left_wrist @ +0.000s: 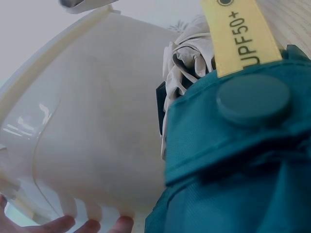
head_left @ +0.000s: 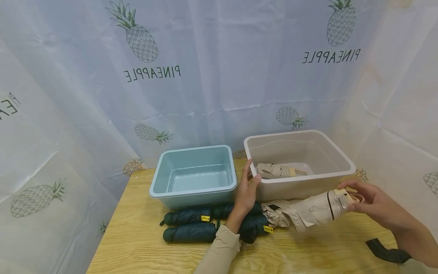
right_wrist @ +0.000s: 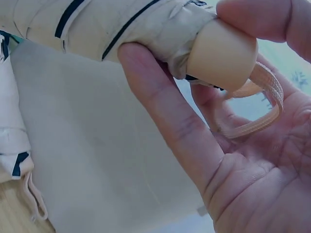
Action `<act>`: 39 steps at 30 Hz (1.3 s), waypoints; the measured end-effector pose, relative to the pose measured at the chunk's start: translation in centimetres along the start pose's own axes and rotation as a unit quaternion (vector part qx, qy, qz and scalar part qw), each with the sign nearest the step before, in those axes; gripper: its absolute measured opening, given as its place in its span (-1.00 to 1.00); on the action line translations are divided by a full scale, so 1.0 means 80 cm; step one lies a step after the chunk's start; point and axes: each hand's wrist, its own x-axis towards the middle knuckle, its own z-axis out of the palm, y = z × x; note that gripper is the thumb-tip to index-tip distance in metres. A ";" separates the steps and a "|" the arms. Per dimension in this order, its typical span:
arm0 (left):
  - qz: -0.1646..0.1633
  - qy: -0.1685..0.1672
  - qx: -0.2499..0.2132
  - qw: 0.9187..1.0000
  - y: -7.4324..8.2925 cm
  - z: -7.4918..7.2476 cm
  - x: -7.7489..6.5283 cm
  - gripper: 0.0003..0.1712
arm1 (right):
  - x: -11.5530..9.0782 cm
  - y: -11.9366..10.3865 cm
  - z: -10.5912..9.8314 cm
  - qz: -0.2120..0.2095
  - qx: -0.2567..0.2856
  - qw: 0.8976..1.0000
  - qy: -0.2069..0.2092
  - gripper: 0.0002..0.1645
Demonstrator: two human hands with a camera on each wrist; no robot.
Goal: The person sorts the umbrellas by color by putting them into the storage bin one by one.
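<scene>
My right hand [head_left: 373,203] holds a folded beige umbrella [head_left: 318,211] by its peach-coloured handle end [right_wrist: 223,53], thumb and fingers on either side. A wrist loop [right_wrist: 272,97] hangs from that end. The umbrella tilts in front of the beige bin [head_left: 308,186], its far end near crumpled beige fabric [head_left: 275,217]. At the bin's front left corner my left hand [head_left: 246,192] grips the rim; its fingertips [left_wrist: 90,225] touch the wall in the left wrist view. Another folded beige umbrella [head_left: 273,171] lies inside the bin.
Left of the beige bin stands a light blue bin [head_left: 159,195]. Several dark green folded umbrellas [head_left: 189,233] with yellow tags lie in front of it on the wooden table [head_left: 137,236]. A beige umbrella [right_wrist: 12,116] shows at the right wrist view's left edge. Pineapple-print curtains [head_left: 222,76] surround the table.
</scene>
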 end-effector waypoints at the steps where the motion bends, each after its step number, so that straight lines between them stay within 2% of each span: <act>1: 0.000 0.000 -0.001 1.000 0.000 0.000 0.000 -0.27 | 0.003 -0.002 0.001 -0.001 0.011 1.000 -0.002 -0.31; 6: -0.007 -0.001 -0.007 1.000 -0.001 0.000 0.000 -0.27 | 0.013 -0.007 0.001 -0.013 0.057 0.998 -0.013 -0.30; 16: 0.001 -0.006 -0.010 1.000 0.000 -0.001 0.000 -0.24 | 0.032 -0.011 0.000 -0.041 0.085 0.995 -0.021 -0.25; 28: 0.006 -0.005 0.001 1.000 -0.001 -0.001 -0.001 -0.26 | 0.058 -0.030 -0.002 -0.019 0.126 0.992 -0.018 -0.32; 39: 0.004 -0.002 0.001 1.000 0.000 -0.001 -0.001 -0.25 | 0.076 -0.026 -0.012 -0.022 0.166 0.985 -0.031 -0.31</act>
